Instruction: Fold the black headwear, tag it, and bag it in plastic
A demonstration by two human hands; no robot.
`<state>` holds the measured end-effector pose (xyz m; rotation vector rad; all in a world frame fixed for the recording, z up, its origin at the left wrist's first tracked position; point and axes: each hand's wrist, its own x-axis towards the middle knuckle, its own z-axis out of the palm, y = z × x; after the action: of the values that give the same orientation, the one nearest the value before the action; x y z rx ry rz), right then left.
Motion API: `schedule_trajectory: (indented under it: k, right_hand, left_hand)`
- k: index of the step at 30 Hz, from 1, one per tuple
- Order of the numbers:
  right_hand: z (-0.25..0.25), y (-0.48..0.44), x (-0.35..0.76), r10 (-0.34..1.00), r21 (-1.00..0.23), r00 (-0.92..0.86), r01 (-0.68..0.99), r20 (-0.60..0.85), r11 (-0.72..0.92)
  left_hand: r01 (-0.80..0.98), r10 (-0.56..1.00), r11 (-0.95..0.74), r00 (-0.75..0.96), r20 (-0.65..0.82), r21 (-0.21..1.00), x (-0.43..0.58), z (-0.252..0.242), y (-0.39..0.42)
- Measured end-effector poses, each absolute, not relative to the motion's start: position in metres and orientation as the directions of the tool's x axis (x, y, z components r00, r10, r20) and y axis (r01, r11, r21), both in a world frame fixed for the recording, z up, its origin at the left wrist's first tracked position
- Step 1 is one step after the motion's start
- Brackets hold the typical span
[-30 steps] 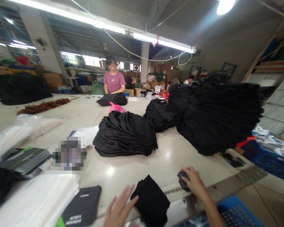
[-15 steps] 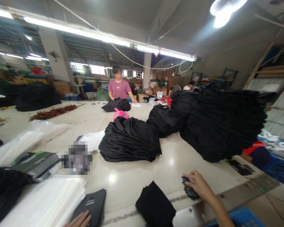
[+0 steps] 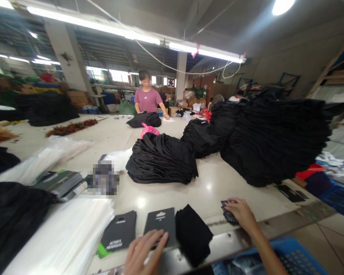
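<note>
Closest to me, at the table's near edge, the two hands are well apart. The left hand lies with its fingers spread over the lower edge of a dark printed card, apparently pinning it flat rather than lifting it. The right hand is closed on a small stack of black perforated pieces, which keeps them squared together. A folded black garment sits just right of the card, and a second dark card lies just left, all within easy reach. Further left are a tall pile of white plastic bags and a black garment heap, probably kept there as supply. Below the edge on the right is a blue plastic crate. Across the white table, a long mound of black garments lies in overlapping layers, which likely makes single pieces easy to pull free. At the far side, a co-worker in a pink shirt faces a smaller black pile.
</note>
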<state>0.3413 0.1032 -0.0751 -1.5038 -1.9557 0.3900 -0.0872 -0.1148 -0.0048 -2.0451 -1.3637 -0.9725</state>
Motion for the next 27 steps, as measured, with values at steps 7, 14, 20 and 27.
schedule_trajectory:
  k: [7, 14, 20, 27]
  right_hand:
    - [-0.077, 0.097, 0.343, 0.92, -0.543, -0.174, 0.763, 0.35, 0.351]
    - [-0.08, 0.09, 0.338, 0.887, -0.512, -0.179, 0.761, 0.425, 0.399]
    - [-0.077, 0.085, 0.336, 0.878, -0.496, -0.195, 0.762, 0.437, 0.416]
    - [-0.076, 0.082, 0.334, 0.88, -0.453, -0.183, 0.801, 0.439, 0.392]
  left_hand:
    - [0.859, 0.634, -0.49, 0.236, 0.736, 0.147, 0.026, -0.023, -0.084]
    - [0.827, 0.665, -0.518, 0.23, 0.71, 0.218, 0.012, -0.023, -0.09]
    - [0.855, 0.702, -0.486, 0.259, 0.663, 0.181, 0.015, -0.02, -0.098]
    - [0.872, 0.715, -0.462, 0.259, 0.649, 0.161, 0.028, -0.023, -0.104]
